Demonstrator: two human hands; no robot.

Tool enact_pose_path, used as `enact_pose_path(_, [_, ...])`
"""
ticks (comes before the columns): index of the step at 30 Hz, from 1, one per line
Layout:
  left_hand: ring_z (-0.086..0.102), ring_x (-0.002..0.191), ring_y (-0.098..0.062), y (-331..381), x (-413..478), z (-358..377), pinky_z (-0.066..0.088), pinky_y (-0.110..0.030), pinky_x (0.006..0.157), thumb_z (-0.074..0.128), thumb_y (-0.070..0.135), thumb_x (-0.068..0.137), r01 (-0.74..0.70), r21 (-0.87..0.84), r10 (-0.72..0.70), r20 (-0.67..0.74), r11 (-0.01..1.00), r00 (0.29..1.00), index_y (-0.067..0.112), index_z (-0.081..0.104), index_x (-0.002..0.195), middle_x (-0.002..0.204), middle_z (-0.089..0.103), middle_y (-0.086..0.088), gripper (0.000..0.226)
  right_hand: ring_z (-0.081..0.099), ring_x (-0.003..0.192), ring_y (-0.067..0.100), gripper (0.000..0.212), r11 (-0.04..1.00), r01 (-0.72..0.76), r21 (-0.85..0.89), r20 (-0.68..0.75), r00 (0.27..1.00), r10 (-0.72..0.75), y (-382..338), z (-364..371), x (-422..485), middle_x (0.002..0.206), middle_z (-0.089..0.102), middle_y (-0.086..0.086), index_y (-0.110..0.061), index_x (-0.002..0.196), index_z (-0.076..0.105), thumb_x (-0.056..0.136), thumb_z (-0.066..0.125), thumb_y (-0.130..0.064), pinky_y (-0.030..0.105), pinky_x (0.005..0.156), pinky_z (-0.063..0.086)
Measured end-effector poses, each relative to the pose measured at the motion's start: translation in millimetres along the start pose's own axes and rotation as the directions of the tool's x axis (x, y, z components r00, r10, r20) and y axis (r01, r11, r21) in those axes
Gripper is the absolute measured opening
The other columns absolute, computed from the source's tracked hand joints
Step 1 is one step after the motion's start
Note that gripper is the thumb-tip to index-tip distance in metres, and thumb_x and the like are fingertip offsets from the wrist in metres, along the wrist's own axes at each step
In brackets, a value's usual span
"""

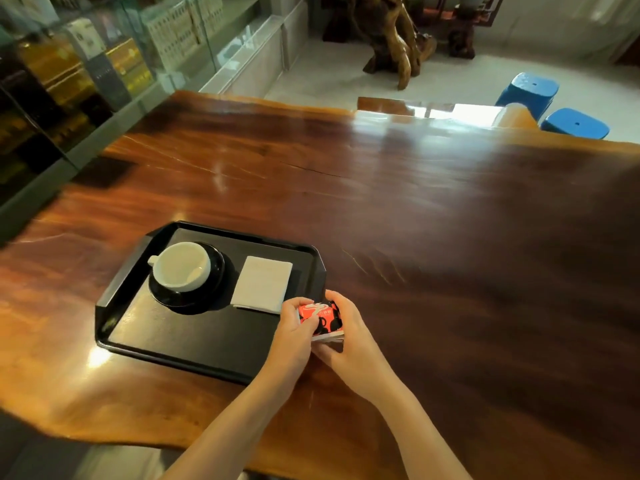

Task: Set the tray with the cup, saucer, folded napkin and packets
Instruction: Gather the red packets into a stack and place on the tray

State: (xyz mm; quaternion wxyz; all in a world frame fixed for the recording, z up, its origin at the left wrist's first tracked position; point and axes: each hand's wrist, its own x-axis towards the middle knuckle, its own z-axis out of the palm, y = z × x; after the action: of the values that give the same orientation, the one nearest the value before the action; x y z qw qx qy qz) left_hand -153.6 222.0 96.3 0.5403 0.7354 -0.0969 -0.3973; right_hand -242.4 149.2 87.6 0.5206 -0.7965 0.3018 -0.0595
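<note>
A black tray lies on the wooden table at the lower left. In its far left part a white cup stands on a black saucer. A folded white napkin lies flat to the right of the saucer. At the tray's near right corner, my left hand and my right hand together hold a small stack of red, black and white packets. The hands hide the tray's corner and the underside of the stack.
The long polished wooden table stretches away to the right and back. Glass display cabinets run along the left. Two blue stools stand past the far right edge, and a carved wooden root piece stands on the floor beyond.
</note>
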Motion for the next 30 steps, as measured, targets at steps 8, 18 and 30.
enact_pose_path(8, [0.058, 0.107, -0.018, -25.7, 19.2, -100.3, 0.055, -0.029, 0.088, 0.053, 0.024, 0.093, 0.088, 0.088, -0.095, 0.085, 0.992, 0.992, 0.031, 0.044, 0.125, 0.122, 0.053, 0.0, 0.034, 0.053, 0.117, 0.008, 0.058, 0.987, -0.102, -0.127, 0.03, 0.994, 0.107, -30.4, 73.4, 30.5, 0.131, 0.053, -0.007, -0.027, 0.133, 0.043, 0.082, 0.07, -0.024, 0.006, 0.082, 0.041])
enact_pose_path(18, [0.062, 0.101, -0.019, -65.3, 84.2, -196.2, 0.057, -0.028, 0.079, 0.06, 0.011, 0.089, 0.264, 0.112, -0.271, 0.054, 0.958, 0.961, 0.028, 0.051, 0.115, 0.118, 0.056, -0.004, 0.032, 0.047, 0.126, 0.016, 0.07, 0.933, -0.351, -0.082, 0.105, 0.928, 0.358, -42.6, 174.6, 82.1, 0.145, 0.034, -0.003, -0.028, 0.143, 0.029, 0.084, 0.066, -0.027, 0.03, 0.101, 0.046])
enact_pose_path(30, [0.052, 0.121, -0.02, -86.3, 124.1, -228.8, 0.048, -0.035, 0.099, 0.058, 0.007, 0.088, 0.137, 0.505, -0.213, 0.094, 0.852, 0.973, 0.022, 0.046, 0.134, 0.137, 0.05, -0.006, 0.049, 0.05, 0.121, 0.016, 0.061, 0.857, -0.433, -0.277, -0.039, 0.897, 0.441, -38.0, 227.6, 118.4, 0.139, 0.037, 0.0, -0.023, 0.137, 0.037, 0.084, 0.067, -0.022, 0.028, 0.097, 0.046])
